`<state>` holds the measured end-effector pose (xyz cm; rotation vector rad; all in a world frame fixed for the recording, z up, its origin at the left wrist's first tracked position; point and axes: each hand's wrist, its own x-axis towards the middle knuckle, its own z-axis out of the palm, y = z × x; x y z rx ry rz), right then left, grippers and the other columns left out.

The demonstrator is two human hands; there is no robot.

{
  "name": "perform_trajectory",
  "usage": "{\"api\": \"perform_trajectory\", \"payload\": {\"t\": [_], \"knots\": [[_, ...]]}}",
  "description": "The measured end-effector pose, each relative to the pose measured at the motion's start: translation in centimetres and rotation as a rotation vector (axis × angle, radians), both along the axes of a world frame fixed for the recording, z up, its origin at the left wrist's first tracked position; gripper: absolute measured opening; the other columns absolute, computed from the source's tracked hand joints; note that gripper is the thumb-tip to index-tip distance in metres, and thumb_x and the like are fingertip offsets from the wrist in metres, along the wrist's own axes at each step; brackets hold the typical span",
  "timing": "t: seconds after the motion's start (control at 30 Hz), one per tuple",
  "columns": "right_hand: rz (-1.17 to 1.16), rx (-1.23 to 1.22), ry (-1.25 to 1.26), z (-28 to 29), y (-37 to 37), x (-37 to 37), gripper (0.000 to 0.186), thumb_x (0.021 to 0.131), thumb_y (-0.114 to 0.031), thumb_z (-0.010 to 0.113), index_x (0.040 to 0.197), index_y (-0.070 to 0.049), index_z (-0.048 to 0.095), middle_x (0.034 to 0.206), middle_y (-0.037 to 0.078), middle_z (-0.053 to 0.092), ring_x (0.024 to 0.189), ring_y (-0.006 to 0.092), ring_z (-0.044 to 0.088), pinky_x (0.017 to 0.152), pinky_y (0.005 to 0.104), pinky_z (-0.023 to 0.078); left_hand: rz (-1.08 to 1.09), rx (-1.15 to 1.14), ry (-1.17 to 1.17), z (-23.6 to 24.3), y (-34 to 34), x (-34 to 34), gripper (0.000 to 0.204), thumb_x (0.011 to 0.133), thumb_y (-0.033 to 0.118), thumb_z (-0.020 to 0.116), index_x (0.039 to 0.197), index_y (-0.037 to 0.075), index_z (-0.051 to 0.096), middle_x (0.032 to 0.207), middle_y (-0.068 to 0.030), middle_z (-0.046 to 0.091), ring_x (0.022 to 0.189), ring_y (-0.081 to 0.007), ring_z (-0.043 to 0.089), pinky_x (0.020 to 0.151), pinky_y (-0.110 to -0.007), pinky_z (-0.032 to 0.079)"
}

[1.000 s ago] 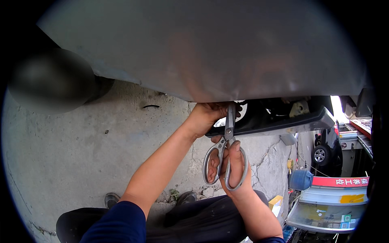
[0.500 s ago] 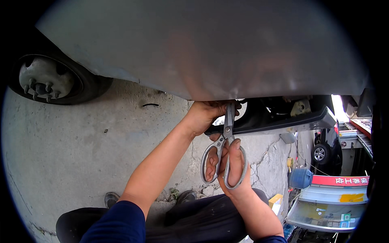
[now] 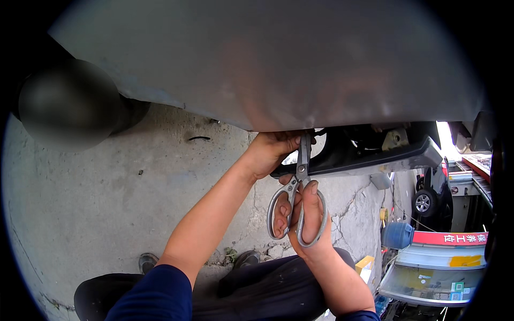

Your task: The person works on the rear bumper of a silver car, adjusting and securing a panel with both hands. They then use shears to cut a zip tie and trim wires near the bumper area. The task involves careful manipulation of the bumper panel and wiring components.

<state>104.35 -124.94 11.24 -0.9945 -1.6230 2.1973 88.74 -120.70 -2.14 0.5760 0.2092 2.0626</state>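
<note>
In my right hand [image 3: 310, 214] is a pair of metal scissors [image 3: 302, 170], my fingers and thumb through the two handle loops. The blades point up, nearly together, with their tips at the lower edge of a large grey vehicle panel [image 3: 300, 59]. Just left of the blades, my left hand [image 3: 272, 152] is closed at that same edge, fingertips tucked under it. What its fingers pinch is hidden. Right of the blades, a dark trim piece with a grey outer face [image 3: 375, 163] hangs below the panel.
A blurred wheel [image 3: 69, 104] is at the left. Below lies cracked concrete [image 3: 144, 198], with a short dark strip [image 3: 199, 138] on it. My dark-trousered legs [image 3: 257, 291] are at the bottom. On the right are a blue container [image 3: 397, 235], a display case [image 3: 428, 278] and a parked car [image 3: 432, 192].
The scissors' handle loops have shifted slightly upward. My left hand has stayed at the panel edge. The wheel at the left has become blurred.
</note>
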Motion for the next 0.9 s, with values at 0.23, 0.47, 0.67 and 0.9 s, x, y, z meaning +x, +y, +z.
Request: {"api": "perform_trajectory", "payload": {"t": [0.23,0.47,0.67,0.9], "knots": [[0.024,0.072,-0.019,0.5,-0.8,-0.8,0.068,0.109,-0.068,0.041,0.135,-0.006,0.049,0.080,0.002,0.047,0.061,0.0128,0.048,0.055,0.0297,0.045,-0.112,0.004,-0.017,-1.3,0.5,1.2,0.045,0.107,0.030,0.066,0.137,-0.002,0.061,0.128,-0.0130,0.069,0.110,-0.0205,0.065,0.097,-0.035,0.052],[0.011,-0.039,-0.007,0.0,-0.8,-0.4,0.071,0.107,-0.073,0.038,0.135,-0.009,0.048,0.079,-0.001,0.046,0.059,0.0099,0.047,0.053,0.0271,0.043,-0.145,0.181,-0.035,0.4,0.2,1.2,0.060,0.101,0.047,0.070,0.136,-0.001,0.061,0.126,-0.0120,0.066,0.106,-0.0182,0.064,0.091,-0.032,0.051],[-0.085,-0.109,0.081,0.3,-0.7,-0.9,0.075,0.105,-0.077,0.035,0.136,-0.009,0.048,0.076,-0.003,0.044,0.055,0.0075,0.044,0.046,0.0232,0.040,-0.157,0.138,-0.044,0.4,0.4,1.0,0.051,0.102,0.043,0.070,0.130,0.000,0.065,0.110,-0.0071,0.068,0.100,-0.0156,0.061,0.086,-0.031,0.050],[-0.126,-0.159,0.106,0.6,-1.0,-1.3,0.074,0.105,-0.077,0.034,0.136,-0.011,0.048,0.076,-0.003,0.044,0.055,0.0078,0.044,0.046,0.0233,0.041,-0.117,0.112,-0.111,0.6,1.8,1.4,0.037,0.105,0.035,0.068,0.121,0.001,0.068,0.103,-0.0052,0.069,0.096,-0.0145,0.063,0.086,-0.031,0.051]]}}
